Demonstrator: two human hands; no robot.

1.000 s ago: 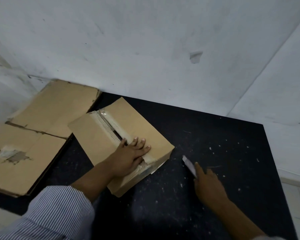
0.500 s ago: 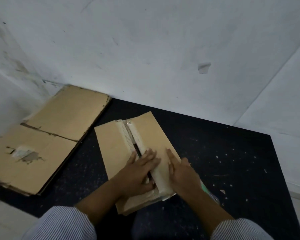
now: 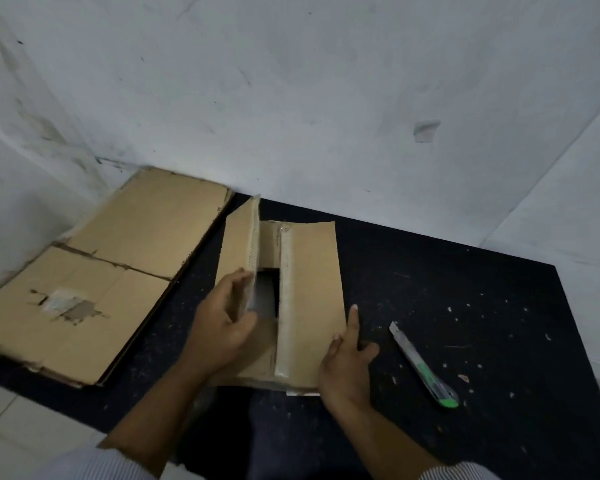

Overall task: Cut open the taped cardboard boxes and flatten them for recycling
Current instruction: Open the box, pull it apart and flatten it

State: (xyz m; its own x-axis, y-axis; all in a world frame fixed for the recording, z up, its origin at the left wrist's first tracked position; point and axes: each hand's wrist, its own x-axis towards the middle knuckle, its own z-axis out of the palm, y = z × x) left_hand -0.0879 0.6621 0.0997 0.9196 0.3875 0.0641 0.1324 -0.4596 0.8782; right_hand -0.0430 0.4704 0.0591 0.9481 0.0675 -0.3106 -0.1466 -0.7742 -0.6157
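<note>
One wide-angle view, worn on the person's head, looks forward and down across the black bench [image 3: 465,289] toward its far edge at the white wall [image 3: 291,98]. It sits close: both forearms [image 3: 160,410] enter from the bottom, the cardboard box [image 3: 309,289] lies mid-frame, and floor [image 3: 14,427] shows past the bench's near left corner.

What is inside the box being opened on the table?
The box shows only a brown inner flap and a dark gap between its parted top flaps; whatever lies deeper is hidden by shadow and cardboard.

Both hands [image 3: 222,327] hold the cardboard box [image 3: 309,289] flaps apart; a cutter [image 3: 423,367] lies beside it.
</note>
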